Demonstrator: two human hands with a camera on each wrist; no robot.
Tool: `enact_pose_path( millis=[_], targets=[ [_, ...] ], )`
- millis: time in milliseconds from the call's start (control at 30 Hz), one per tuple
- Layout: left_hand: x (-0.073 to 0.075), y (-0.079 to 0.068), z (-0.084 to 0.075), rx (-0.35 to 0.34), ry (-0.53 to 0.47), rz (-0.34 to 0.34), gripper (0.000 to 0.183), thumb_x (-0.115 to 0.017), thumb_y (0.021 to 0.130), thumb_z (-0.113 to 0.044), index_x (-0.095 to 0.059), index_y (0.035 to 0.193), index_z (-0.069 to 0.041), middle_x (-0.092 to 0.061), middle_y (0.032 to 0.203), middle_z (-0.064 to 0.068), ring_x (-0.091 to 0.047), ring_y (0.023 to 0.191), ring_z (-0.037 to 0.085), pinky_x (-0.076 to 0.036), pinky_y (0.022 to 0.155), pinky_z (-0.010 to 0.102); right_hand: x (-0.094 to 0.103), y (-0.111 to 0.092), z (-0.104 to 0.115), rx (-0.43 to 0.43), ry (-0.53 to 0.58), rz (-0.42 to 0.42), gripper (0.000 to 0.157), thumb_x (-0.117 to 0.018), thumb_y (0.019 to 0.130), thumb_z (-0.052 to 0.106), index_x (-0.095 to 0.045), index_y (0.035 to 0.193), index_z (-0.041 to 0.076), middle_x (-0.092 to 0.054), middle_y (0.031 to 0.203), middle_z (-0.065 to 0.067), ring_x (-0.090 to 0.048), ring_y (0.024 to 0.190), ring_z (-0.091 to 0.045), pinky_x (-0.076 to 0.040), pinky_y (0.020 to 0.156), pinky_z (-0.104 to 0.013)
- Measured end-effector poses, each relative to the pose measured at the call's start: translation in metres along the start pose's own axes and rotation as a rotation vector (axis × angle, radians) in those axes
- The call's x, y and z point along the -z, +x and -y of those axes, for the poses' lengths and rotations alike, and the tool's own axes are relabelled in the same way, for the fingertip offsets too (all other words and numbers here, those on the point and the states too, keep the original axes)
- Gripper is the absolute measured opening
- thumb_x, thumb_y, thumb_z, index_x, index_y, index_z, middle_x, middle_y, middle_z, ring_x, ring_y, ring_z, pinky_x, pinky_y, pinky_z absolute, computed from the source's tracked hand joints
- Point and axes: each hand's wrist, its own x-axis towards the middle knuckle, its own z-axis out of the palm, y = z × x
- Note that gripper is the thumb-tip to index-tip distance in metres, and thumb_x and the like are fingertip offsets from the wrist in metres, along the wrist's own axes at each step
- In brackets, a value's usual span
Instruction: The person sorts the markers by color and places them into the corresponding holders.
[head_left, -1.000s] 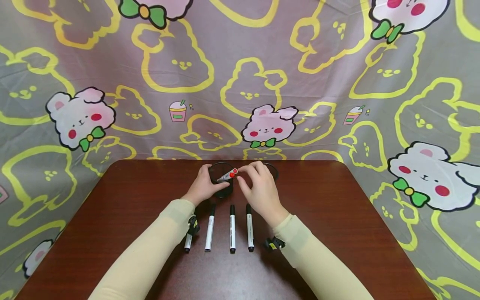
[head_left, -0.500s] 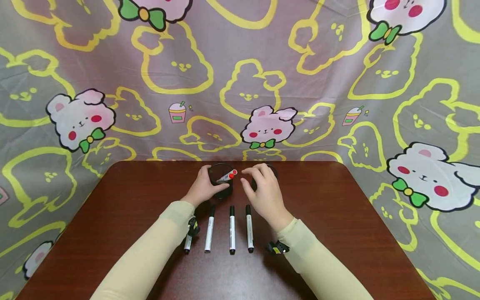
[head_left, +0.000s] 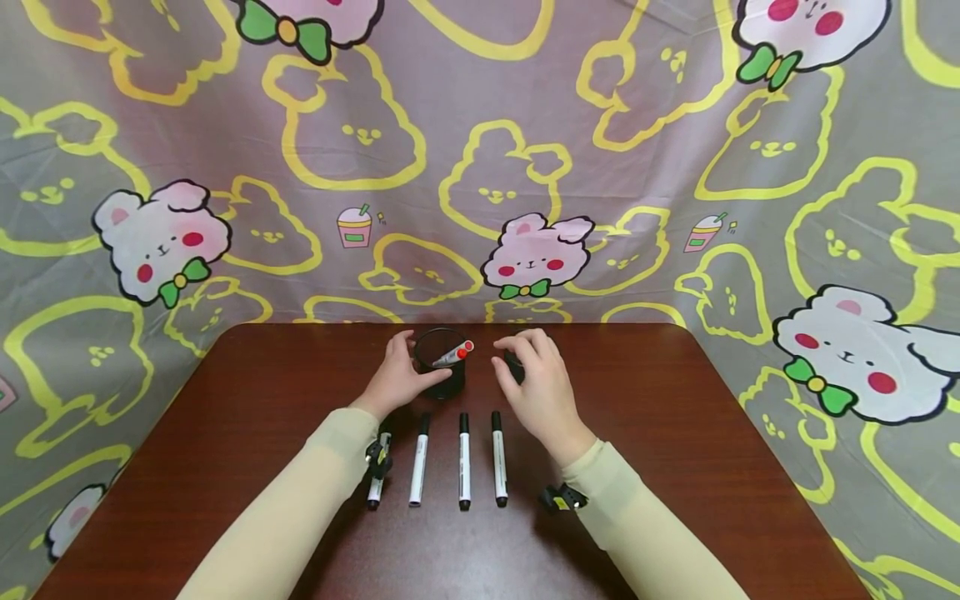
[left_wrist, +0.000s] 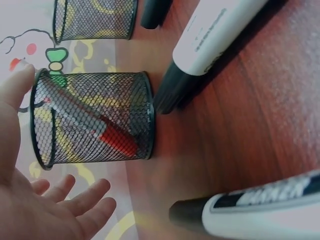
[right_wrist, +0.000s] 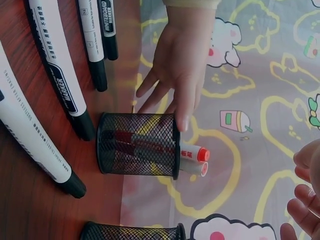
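A black mesh pen cup point(head_left: 447, 385) stands at the far side of the table. Two red-capped whiteboard markers point(right_wrist: 195, 159) lean inside it, their ends above the rim. Beside this cup is my left hand point(head_left: 393, 377); its fingers are spread, and the thumb point(right_wrist: 183, 119) lies at the rim. Whether the thumb touches cannot be told. My right hand point(head_left: 543, 387) hovers to the right, fingers loosely bent with nothing between them. Behind it, a second mesh pen cup point(left_wrist: 95, 20) is partly hidden in the head view.
Several black-capped markers lie in a row nearer me, among them a left marker point(head_left: 420, 460), a middle marker point(head_left: 464, 462) and a right marker point(head_left: 500, 458). Another marker point(head_left: 375, 492) is partly covered by my left wrist camera. A patterned cloth point(head_left: 630, 167) hangs behind the brown table point(head_left: 660, 433).
My right hand has drawn back rightward from the red markers. My left hand has loosened and shifted slightly left of the cup. The red markers stay leaning in the cup.
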Motion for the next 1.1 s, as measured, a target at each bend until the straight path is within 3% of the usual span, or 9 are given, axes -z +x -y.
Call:
enact_pose_path(
  millis=[367,800,1100],
  targets=[
    [0.014,-0.023,-0.005,-0.051,0.054,-0.027,0.103,-0.081,0.089,-0.042,-0.017,0.159,-0.002,-0.034,0.152,0.025,-0.051,0.134,0.045,-0.045,0.108,0.056,0.009,-0.003,-0.006,0.006,-0.01,-0.01,0.023,-0.076,0.094,0.013,-0.071,0.115,0.009,-0.064,0.113,-0.009,-0.065,0.105,-0.027,-0.054,0.094,-0.047],
    [0.02,-0.06,-0.032,-0.169,0.15,-0.042,0.101,-0.081,0.089,-0.041,-0.021,0.16,-0.002,-0.035,0.157,0.022,-0.039,0.146,0.04,-0.04,0.115,0.057,0.019,-0.012,-0.013,0.016,-0.012,-0.034,0.026,-0.077,0.092,0.011,-0.07,0.117,0.009,-0.064,0.117,-0.01,-0.064,0.108,-0.028,-0.052,0.095,-0.049],
    [0.022,-0.086,-0.046,-0.241,0.214,-0.09,0.099,-0.083,0.088,-0.039,-0.025,0.161,-0.005,-0.036,0.159,0.019,-0.041,0.145,0.038,-0.041,0.114,0.057,0.028,-0.02,-0.015,0.01,-0.029,-0.035,0.028,-0.078,0.091,0.011,-0.069,0.118,0.008,-0.065,0.118,-0.011,-0.064,0.11,-0.03,-0.052,0.094,-0.05]
  ],
)
